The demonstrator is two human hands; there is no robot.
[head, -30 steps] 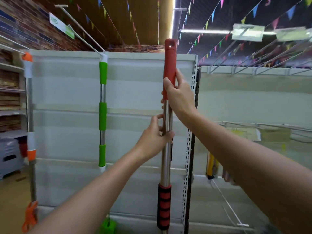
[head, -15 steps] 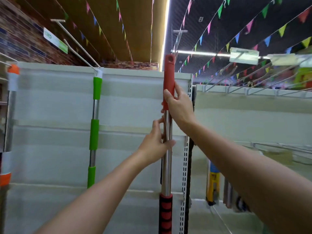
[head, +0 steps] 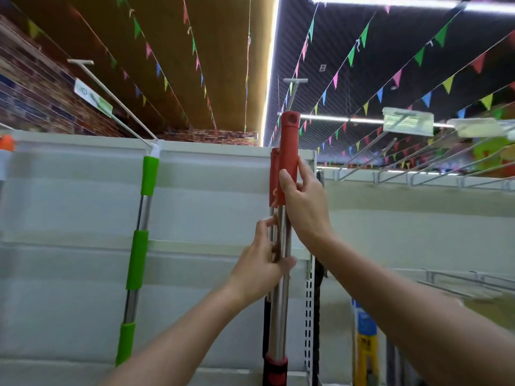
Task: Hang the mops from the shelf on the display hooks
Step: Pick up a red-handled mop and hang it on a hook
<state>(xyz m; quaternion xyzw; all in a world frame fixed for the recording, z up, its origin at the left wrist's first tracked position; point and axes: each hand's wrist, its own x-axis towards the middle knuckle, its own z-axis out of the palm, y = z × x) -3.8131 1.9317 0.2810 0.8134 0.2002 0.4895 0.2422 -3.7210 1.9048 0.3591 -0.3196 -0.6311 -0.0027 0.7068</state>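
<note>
Head view shows both hands raised on a red-handled mop (head: 282,288) held upright in front of a white display panel (head: 209,196). Its red grip (head: 289,146) reaches just above the panel's top edge, and the hole in its cap sits right below the tip of a long display hook (head: 292,91) that juts toward the camera. The right hand (head: 305,207) is wrapped around the lower end of the red grip, thumb pressed along its front. The left hand (head: 260,267) grips the bare metal pole further down, thumb across the front and fingers curled behind. A second red-topped pole (head: 274,176) stands just behind the held one, touching or nearly touching it; whether it hangs on the hook cannot be told. To the left, a green-handled mop (head: 139,246) hangs from another hook (head: 117,100), slightly tilted against the panel. An orange cap (head: 6,142) shows at the far left edge. Empty wire hooks (head: 418,160) line the neighbouring panel on the right, under strings of coloured pennants (head: 362,40) on the ceiling.
</note>
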